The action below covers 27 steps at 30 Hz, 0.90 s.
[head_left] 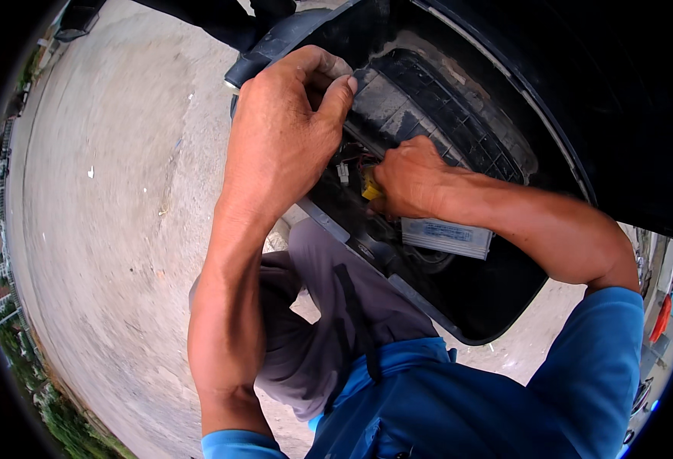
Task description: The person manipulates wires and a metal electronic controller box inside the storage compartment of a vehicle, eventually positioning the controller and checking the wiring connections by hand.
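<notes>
A black plastic compartment (pixel 489 325), with wiring inside, lies open in front of me. My right hand (pixel 413 180) reaches down into it with curled fingers, gripping a yellow connector (pixel 371 186). Thin wires run beside that connector, and a small white connector (pixel 343 173) sits just left of it. Below my right wrist is a silver finned box (pixel 449 237) with a printed label. My left hand (pixel 290 115) is at the compartment's far left side, thumb and fingers closed together near a dusty ribbed panel (pixel 390 107). What those fingers hold, if anything, is hidden.
The compartment's raised black rim (pixel 516 80) curves along the far right side. Pale concrete ground (pixel 114 191) spreads to the left. My knee in grey trousers (pixel 321 260) is close to the near edge. An orange object (pixel 661 318) is at the far right.
</notes>
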### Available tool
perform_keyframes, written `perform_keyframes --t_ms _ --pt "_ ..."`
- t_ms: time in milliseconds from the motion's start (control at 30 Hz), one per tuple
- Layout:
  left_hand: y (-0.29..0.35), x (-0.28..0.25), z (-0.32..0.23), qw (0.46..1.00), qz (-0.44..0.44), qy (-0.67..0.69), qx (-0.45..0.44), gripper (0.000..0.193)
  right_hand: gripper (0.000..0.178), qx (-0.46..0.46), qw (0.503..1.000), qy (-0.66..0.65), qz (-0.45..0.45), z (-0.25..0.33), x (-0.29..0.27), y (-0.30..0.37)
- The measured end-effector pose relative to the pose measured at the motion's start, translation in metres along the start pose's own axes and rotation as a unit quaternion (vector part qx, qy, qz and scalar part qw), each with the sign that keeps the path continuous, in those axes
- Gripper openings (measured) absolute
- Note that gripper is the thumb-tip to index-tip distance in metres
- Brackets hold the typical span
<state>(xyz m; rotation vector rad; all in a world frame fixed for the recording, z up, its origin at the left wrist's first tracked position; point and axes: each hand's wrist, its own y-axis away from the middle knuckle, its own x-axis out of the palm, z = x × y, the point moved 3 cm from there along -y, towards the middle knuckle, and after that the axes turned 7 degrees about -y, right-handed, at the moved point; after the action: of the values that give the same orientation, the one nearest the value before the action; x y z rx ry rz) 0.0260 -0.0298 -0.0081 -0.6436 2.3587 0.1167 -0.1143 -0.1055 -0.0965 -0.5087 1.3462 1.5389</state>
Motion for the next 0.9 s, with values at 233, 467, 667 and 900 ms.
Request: perform_keyframes --t_ms 233,467,667,900 --pt "0.002 -0.004 -0.001 1.000 -0.004 -0.021 0.018 0.016 0.043 0.032 0.999 0.019 0.016 0.003 0.011 -0.006" --pt "0.003 -0.006 0.002 0.998 -0.031 -0.030 0.044 0.014 0.057 0.065 0.993 -0.094 -0.007 -0.006 0.000 0.000" --pt "0.003 -0.006 0.005 0.998 -0.027 -0.036 0.051 0.016 0.052 0.037 0.988 -0.129 -0.083 -0.009 0.018 0.002" --pt "0.003 -0.006 0.001 0.997 -0.024 -0.055 0.053 0.017 0.026 -0.078 0.978 -0.058 -0.182 -0.007 0.019 -0.002"
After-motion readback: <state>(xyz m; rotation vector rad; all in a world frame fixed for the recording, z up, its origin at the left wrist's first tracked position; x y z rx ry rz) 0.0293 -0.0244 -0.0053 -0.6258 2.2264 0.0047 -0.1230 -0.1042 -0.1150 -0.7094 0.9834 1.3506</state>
